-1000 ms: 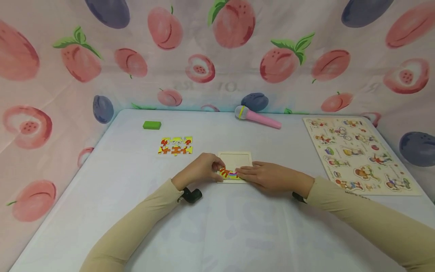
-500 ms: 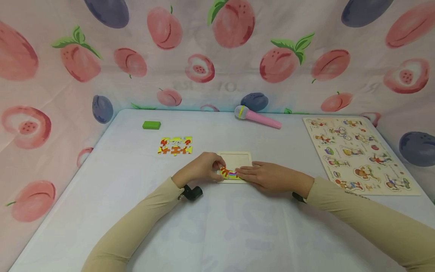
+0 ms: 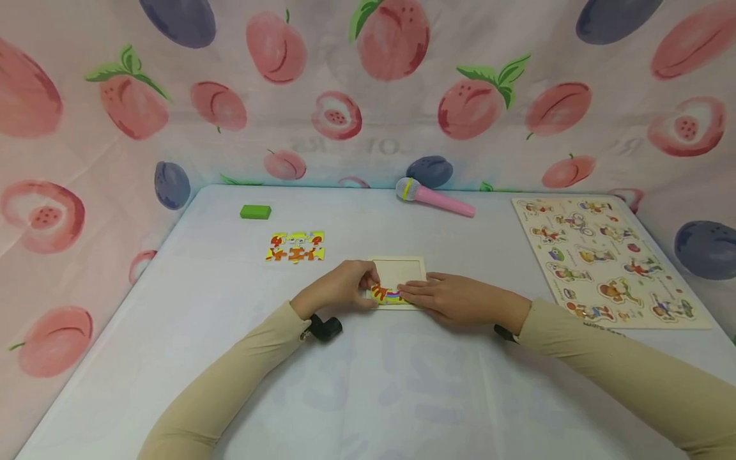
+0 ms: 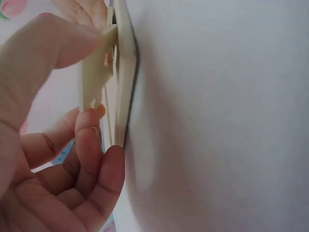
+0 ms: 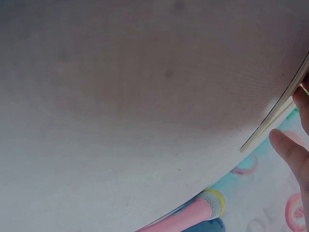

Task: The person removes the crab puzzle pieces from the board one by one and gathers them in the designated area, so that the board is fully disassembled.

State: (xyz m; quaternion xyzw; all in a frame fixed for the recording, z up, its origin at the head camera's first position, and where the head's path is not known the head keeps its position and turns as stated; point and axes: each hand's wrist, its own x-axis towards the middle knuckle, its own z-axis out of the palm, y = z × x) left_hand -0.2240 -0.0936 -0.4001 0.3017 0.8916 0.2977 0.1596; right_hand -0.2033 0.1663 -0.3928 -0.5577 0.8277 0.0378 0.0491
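Observation:
At the middle of the table, a small pale wooden puzzle tray lies flat. My left hand is at its near left corner, pinching a jigsaw piece between thumb and fingers. In the left wrist view that piece is tilted up above the tray's rim. Beside it, pieces with a rainbow print lie along the tray's near edge. My right hand rests with straight fingers over the tray's right side and covers part of those pieces.
Several yellow and orange jigsaw pieces lie grouped left of the tray. A green block and a pink toy microphone sit farther back. A large picture board occupies the right. Fruit-patterned cloth hangs behind the table.
The jigsaw piece in the left hand shifts slightly at the tray's left edge. The right hand stays on the tray's right side.

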